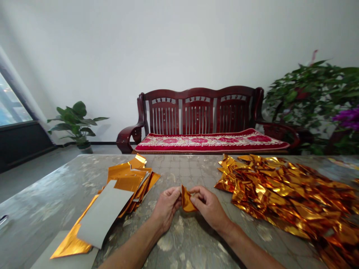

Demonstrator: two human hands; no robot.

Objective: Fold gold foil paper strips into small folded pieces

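Observation:
Between my two hands, over the middle of the table, is a partly folded piece of gold foil paper (188, 201). My left hand (168, 204) pinches its left edge between thumb and fingers. On the other side, my right hand (206, 204) grips the right edge, thumb in front. To the left lies a loose stack of flat gold foil sheets (127, 183), with a sheet showing its grey back (105, 215) on top. A large heap of folded gold foil pieces (275, 190) spreads over the right side of the table.
The table (179, 164) has a grey patterned cover. Behind it stands a dark red wooden bench (198, 112) with a red floral cushion (213, 141). Potted plants stand at the left (75, 125) and right (305, 101). A small object (3, 220) lies at the left edge.

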